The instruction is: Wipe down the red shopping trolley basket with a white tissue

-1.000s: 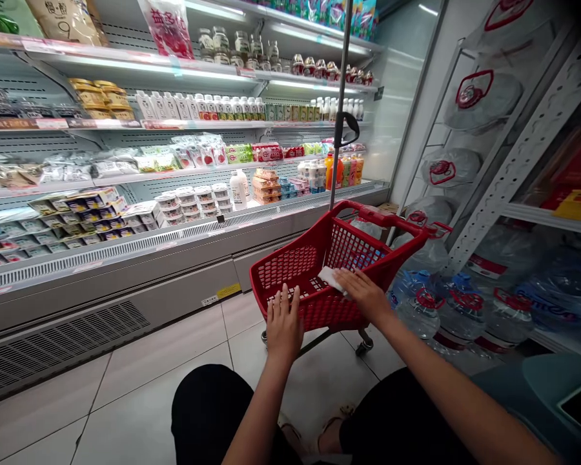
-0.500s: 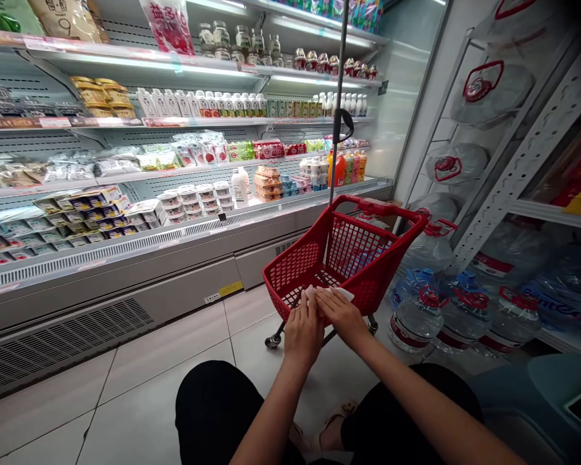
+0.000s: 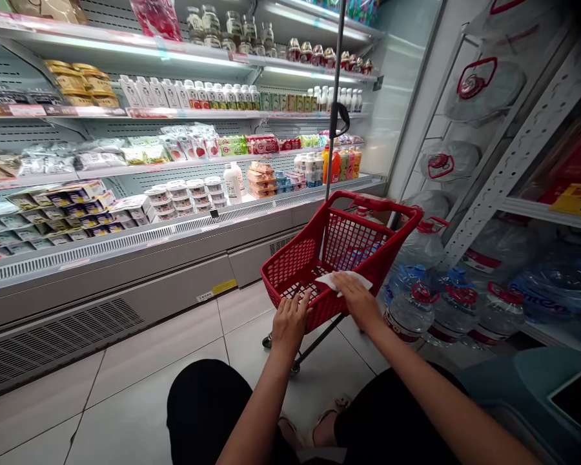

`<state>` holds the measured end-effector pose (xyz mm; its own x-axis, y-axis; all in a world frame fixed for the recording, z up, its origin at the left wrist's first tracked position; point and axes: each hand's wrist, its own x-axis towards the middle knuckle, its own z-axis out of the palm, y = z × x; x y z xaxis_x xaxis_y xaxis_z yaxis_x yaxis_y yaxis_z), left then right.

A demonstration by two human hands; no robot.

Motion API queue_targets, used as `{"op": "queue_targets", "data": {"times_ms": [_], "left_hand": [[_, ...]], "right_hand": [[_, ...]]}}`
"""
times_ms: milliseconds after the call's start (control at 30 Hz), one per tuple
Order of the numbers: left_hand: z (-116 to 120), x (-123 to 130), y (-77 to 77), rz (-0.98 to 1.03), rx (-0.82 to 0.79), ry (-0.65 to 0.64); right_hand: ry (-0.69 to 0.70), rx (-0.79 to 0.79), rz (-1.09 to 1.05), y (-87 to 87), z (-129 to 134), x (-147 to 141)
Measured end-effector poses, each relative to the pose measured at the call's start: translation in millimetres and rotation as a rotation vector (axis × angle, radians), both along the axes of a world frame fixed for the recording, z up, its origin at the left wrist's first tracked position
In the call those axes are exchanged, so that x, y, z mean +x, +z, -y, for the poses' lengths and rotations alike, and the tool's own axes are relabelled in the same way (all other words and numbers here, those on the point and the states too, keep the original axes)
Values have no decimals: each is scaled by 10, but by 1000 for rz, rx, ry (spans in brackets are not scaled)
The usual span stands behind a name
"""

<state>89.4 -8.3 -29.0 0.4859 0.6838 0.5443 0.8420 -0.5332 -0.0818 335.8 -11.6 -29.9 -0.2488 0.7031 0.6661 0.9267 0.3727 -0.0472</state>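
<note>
A red plastic shopping cart (image 3: 297, 261) stands on the tiled floor in front of me. My right hand (image 3: 357, 298) presses a white cloth or tissue (image 3: 363, 279) onto the cart's near top rim, fingers bent over it. To its left, my left hand (image 3: 290, 320) rests on the same rim nearer the cart's front corner, with its fingers slightly apart and nothing seen in them. A dark pole (image 3: 336, 77) with a black hook rises behind the basket.
A refrigerated shelf unit (image 3: 174, 242) with dairy goods and bottles runs along the left and back. Large water bottles (image 3: 409, 313) stand at the right beside a white metal rack (image 3: 518, 148). A grey-blue object (image 3: 527, 394) with a dark screen lies at the lower right.
My hands have moved apart: the right one slid right along the rim with the white cloth, the left one went left and slightly down. The view has shifted slightly.
</note>
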Motion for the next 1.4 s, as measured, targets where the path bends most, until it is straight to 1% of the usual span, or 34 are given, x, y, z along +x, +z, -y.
{"op": "queue_targets", "data": {"times_ms": [67, 133, 200, 233, 300, 367, 533, 600, 667, 733, 800, 900, 967, 1100, 1167, 1233, 1300, 1400], "left_hand": [[47, 3, 17, 17, 12, 22], [94, -15, 44, 34, 6, 34], [132, -51, 66, 47, -7, 33], [149, -74, 70, 54, -11, 33], [179, -120, 65, 70, -9, 38], [219, -152, 53, 83, -3, 56], [410, -159, 77, 135, -37, 83], [482, -182, 122, 163, -69, 37], [494, -247, 180, 140, -99, -59], [429, -347, 240, 61, -107, -147], [307, -450, 285, -24, -88, -172], [133, -533, 300, -82, -67, -136], [80, -517, 282, -81, -66, -92], [132, -339, 249, -47, -74, 0], [200, -216, 243, -26, -79, 33], [270, -110, 237, -1, -85, 53], [313, -59, 233, 13, -103, 28], [263, -135, 251, -31, -135, -115]], "right_hand": [[73, -28, -8, -32, 113, -302], [142, -42, -11, -37, 209, -533], [204, -45, -4, -23, 265, -659], [235, -47, 5, -11, 273, -677], [291, -54, 31, 16, 244, -620], [298, -58, 44, 43, 157, -453], [125, -34, -7, 82, -169, 96], [98, -35, -32, 82, -268, 215], [79, -42, -76, 78, -332, 250], [55, -46, -119, 76, -367, 230], [37, -47, -140, 78, -371, 175], [45, -51, -145, 77, -291, 13], [81, -56, -133, 65, -158, -171], [172, -76, -65, 1, 241, -611], [208, -82, -26, -39, 433, -739], [238, -80, 0, -67, 560, -739], [271, -79, 16, -73, 595, -614], [288, -96, 5, -40, 460, -276]]}}
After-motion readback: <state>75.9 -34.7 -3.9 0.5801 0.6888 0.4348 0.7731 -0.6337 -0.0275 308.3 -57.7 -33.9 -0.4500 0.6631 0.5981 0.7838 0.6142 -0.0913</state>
